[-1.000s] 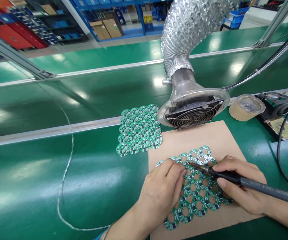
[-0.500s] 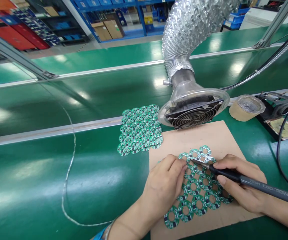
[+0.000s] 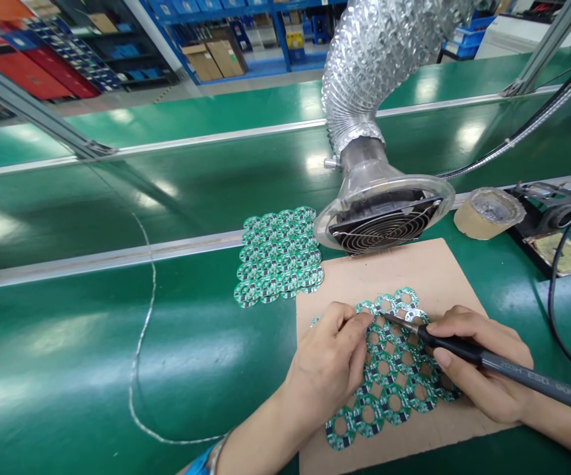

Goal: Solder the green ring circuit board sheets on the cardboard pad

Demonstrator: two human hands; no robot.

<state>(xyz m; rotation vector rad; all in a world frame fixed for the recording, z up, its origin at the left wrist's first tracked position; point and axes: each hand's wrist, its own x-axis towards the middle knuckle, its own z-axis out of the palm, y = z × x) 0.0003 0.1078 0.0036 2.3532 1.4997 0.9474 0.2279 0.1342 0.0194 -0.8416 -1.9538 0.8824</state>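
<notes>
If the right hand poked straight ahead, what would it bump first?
Probably the green circuit boards, met by the soldering iron in the right hand, close to the left hand. Depth is unclear, so the tip may be touching.

Our left forearm [image 3: 265,422] slants in from 6 o'clock; our left hand [image 3: 325,366] sits at 5 o'clock, back upward, fingers bunched, tips towards 2. Our right forearm [image 3: 565,425] enters from 4 o'clock, that hand [image 3: 498,397] curled in a pen-like grip, tips towards 10.
</notes>
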